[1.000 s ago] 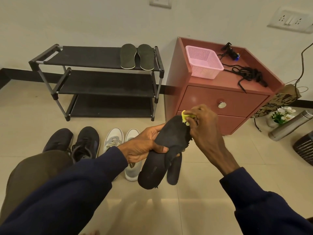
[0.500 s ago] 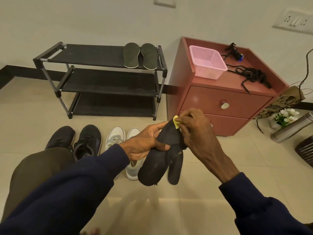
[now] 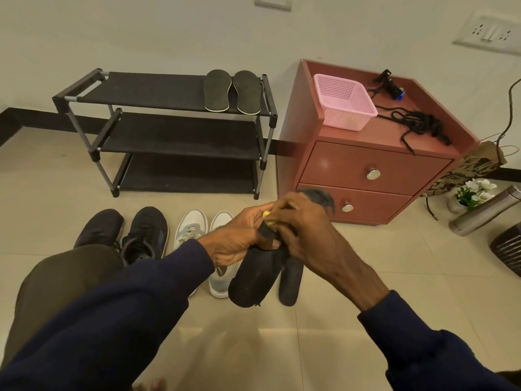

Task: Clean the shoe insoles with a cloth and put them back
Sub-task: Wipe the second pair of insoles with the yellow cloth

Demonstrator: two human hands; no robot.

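Observation:
My left hand (image 3: 239,241) grips a black insole (image 3: 253,280) around its middle, heel end hanging down. My right hand (image 3: 304,230) covers the upper part of that insole and pinches a small yellow cloth (image 3: 267,218) against it; only a sliver of cloth shows. The toe end of the insole (image 3: 318,196) sticks out above my right hand. A second black insole (image 3: 290,283) lies on the floor just behind. Two dark insoles (image 3: 231,91) rest on the top shelf of the black shoe rack (image 3: 169,131).
A pair of black sneakers (image 3: 127,235) and a pair of white sneakers (image 3: 203,238) stand on the tiled floor to the left. A red two-drawer cabinet (image 3: 366,165) carries a pink basket (image 3: 344,105) and black laces (image 3: 417,125). A steel bottle (image 3: 485,210) lies at right.
My right hand has slid the yellow cloth down the insole from its toe end towards the middle, closer to my left hand. The insole's toe now shows above my right hand.

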